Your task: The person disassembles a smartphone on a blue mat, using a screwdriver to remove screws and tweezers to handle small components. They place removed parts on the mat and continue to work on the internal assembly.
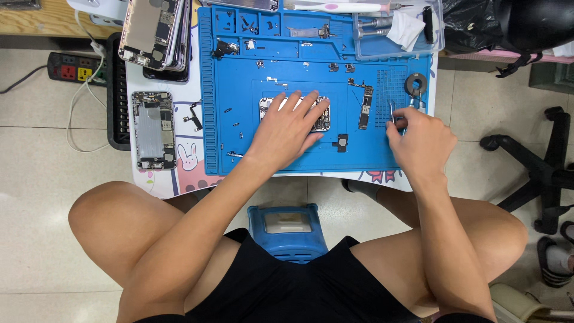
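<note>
Both hands worked on the blue mat (239,149): the left hand (287,128) lay flat, fingers spread, on the opened phone (320,116) mid-mat; the right hand (418,140) pinched tweezers (393,113) (tips barely visible). Loose screws (236,125) nearby could probably scatter if brushed.

A small white table (170,173) with cartoon prints carries a blue repair mat (287,152) over its middle and right side. An opened phone chassis (153,129) lies by its left edge, a stack of phone housings (156,31) at the far left corner.
</note>
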